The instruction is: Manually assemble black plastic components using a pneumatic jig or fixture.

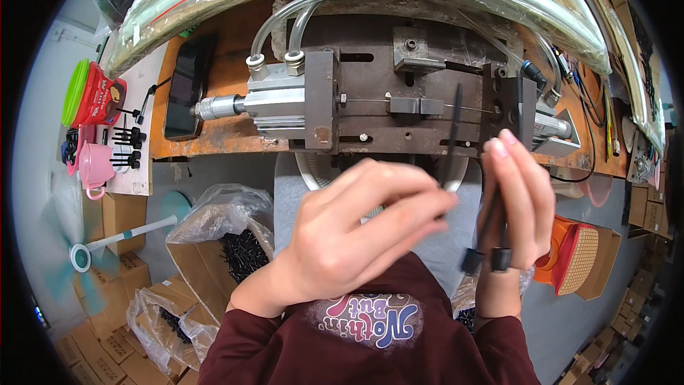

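My right hand (519, 203) is raised in front of the metal fixture's right end, fingers closed around a thin black cable. Two black plug ends (501, 259) hang below its palm. My left hand (370, 232) is beside it, fingers bent towards the right and smeared by motion. A blurred, thin black strip (454, 128) stands upright just past the left fingertips; whether they grip it is unclear. Beyond both hands is the dark metal fixture (370, 128), with a small split block (417, 105) on a thin rod at its middle and silver pneumatic cylinders (278, 103) at its sides.
Clear air hoses (303, 25) arch over the fixture. A phone (189, 85) lies left on the wooden bench. Further left are a red tub (107, 100), a pink cup (95, 165) and a fan (82, 257). Below stands a lined box of black parts (246, 253); an orange stool (559, 249) is right.
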`<action>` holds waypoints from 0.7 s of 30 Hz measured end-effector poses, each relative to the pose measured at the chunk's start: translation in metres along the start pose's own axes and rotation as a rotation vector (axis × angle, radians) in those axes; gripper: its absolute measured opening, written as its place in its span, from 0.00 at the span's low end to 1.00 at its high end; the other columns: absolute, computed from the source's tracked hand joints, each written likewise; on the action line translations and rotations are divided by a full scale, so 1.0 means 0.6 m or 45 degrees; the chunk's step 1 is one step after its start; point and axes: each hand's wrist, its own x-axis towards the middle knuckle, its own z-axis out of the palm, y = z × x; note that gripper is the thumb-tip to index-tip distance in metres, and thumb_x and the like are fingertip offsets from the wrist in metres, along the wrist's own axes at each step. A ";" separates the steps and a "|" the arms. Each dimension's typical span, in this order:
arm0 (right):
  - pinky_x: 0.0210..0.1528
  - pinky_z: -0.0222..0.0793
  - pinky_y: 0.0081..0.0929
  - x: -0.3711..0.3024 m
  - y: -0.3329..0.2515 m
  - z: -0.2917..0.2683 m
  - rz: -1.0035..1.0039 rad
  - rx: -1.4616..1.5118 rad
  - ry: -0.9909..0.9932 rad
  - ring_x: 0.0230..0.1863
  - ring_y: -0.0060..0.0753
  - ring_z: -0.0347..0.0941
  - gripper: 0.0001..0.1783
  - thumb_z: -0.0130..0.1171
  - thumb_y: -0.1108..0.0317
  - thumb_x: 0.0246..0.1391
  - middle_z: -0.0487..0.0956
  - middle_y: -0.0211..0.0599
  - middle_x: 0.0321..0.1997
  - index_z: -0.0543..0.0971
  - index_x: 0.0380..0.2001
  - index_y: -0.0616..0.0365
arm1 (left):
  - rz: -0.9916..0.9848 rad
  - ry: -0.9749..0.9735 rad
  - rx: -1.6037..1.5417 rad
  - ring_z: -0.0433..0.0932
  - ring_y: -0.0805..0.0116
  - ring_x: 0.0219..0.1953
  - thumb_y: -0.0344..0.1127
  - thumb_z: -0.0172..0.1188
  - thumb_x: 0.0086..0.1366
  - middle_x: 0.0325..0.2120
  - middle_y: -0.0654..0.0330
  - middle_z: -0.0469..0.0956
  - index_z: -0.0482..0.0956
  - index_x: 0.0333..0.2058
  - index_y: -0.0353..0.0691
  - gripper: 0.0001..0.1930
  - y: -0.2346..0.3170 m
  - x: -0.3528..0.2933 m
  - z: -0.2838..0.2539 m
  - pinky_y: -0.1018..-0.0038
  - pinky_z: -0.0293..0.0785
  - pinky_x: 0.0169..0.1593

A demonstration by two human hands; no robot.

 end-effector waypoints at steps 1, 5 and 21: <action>0.43 0.78 0.30 -0.003 -0.001 0.001 0.043 0.016 0.023 0.42 0.42 0.80 0.20 0.63 0.85 0.46 0.80 0.48 0.47 0.81 0.45 0.66 | -0.067 -0.028 0.176 0.81 0.64 0.36 0.28 0.74 0.44 0.42 0.53 0.81 0.85 0.37 0.37 0.17 -0.001 -0.004 0.003 0.72 0.79 0.37; 0.42 0.77 0.29 -0.024 0.014 0.013 0.088 0.143 0.154 0.42 0.41 0.79 0.23 0.66 0.87 0.44 0.80 0.48 0.47 0.78 0.46 0.63 | 0.027 -0.152 0.481 0.82 0.58 0.38 0.31 0.70 0.50 0.51 0.49 0.78 0.81 0.36 0.35 0.14 -0.033 -0.007 0.022 0.68 0.80 0.43; 0.37 0.79 0.29 -0.016 0.004 -0.003 -0.138 -0.150 -0.007 0.37 0.39 0.79 0.20 0.67 0.82 0.39 0.78 0.46 0.47 0.84 0.41 0.69 | -0.177 -0.191 -0.486 0.84 0.65 0.31 0.31 0.77 0.45 0.37 0.52 0.84 0.84 0.45 0.34 0.25 0.005 0.005 0.003 0.74 0.80 0.36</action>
